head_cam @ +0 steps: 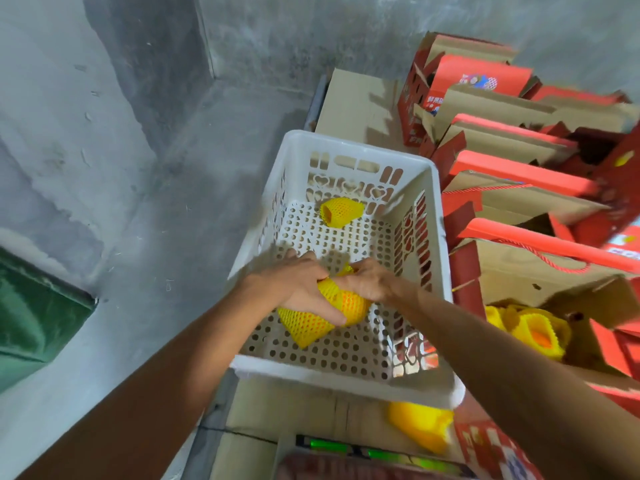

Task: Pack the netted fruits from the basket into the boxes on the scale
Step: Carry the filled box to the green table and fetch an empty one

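Inside the white perforated plastic basket (346,374), left hand (294,289) and right hand (369,280) both close around one orange fruit in yellow foam netting (332,311), its long axis diagonal, with the open red cardboard box (554,292) on the right hand's side.

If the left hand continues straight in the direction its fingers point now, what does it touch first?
Probably the right hand: the left hand points right across the netted fruit both hands hold, and their fingertips nearly meet. Depth is uncertain.
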Demonstrator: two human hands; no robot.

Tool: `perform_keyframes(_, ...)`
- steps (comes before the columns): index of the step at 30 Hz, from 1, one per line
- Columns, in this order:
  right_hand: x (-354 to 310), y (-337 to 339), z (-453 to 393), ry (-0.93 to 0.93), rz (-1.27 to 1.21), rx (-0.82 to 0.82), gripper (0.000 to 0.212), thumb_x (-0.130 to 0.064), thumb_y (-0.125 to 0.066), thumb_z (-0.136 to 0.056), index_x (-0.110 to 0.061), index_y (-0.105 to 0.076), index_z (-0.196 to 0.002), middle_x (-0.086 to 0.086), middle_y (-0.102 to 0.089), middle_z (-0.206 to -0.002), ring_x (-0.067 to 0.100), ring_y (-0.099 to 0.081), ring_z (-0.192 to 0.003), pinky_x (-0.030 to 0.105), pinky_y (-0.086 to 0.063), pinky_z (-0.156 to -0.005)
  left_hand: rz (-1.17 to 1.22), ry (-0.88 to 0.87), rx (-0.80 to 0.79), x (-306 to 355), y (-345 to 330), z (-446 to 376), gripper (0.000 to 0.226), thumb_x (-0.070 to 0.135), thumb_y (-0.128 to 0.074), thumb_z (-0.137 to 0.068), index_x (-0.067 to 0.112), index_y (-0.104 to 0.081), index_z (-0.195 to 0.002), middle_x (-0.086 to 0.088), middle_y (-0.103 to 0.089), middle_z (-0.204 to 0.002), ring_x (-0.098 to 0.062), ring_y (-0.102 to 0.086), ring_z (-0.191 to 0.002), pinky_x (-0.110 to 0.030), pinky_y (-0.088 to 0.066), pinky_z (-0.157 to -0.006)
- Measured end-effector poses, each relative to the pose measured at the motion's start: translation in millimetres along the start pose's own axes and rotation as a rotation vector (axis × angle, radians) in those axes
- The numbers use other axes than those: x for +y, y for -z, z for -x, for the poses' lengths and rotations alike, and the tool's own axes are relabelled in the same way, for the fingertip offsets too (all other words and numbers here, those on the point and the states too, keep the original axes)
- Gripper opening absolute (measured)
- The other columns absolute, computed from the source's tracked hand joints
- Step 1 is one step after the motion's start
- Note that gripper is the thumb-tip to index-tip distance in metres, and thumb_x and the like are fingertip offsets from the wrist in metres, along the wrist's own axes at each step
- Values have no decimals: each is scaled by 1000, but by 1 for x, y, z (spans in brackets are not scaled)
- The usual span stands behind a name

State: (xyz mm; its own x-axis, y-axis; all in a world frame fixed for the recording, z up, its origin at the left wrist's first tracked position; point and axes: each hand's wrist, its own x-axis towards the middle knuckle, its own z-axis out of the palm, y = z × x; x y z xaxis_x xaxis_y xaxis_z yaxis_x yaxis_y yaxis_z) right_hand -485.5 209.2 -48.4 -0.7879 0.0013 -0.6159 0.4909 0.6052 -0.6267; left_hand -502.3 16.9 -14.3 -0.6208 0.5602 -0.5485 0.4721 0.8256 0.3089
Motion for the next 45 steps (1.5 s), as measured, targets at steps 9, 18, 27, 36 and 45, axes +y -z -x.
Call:
perform_keyframes(9,-46,37,135,113,-587,-70,57,-48,-75,-79,-11,-60,-119,18,-66,-107,33,-67,-96,54,-53,-98,855,-155,270,6,16,118,50,75,-82,-66,33,-78,-93,2,-77,-96,-17,-75,-88,-47,-61,-89)
perform_keyframes(18,-66,12,290,286,-891,-8,58,-51,-68,-80,-11,-61,-122,20,-54,-121,34,-51,-113,58,-29,-121,1127,-207,371,82,-3,236,57,79,-75,-71,38,-76,-111,5,-78,-109,-12,-75,-102,-37,-51,-94)
perform_keyframes(27,-55,0,406,489,-1281,-33,38,-44,-52,-98,-8,-63,-109,16,-67,-99,28,-67,-91,39,-60,-78,1218,-286,588,161,4,306,58,84,-77,-60,44,-75,-102,5,-80,-98,-14,-77,-90,-29,-60,-68)
perform_keyframes(36,4,-8,478,515,-1420,-79,42,-39,-53,-95,-14,-56,-129,14,-57,-126,29,-62,-108,41,-62,-78,1278,-215,318,233,-28,349,88,83,-81,-47,31,-72,-118,1,-79,-107,-18,-76,-98,-41,-62,-78)
perform_keyframes(45,70,-11,495,422,-1526,-103,35,-36,-61,-88,-5,-74,-97,18,-69,-108,32,-69,-99,43,-55,-88,1582,-48,64,259,-60,348,84,66,-87,-62,25,-63,-132,-15,-73,-121,-41,-72,-106,-67,-53,-90)
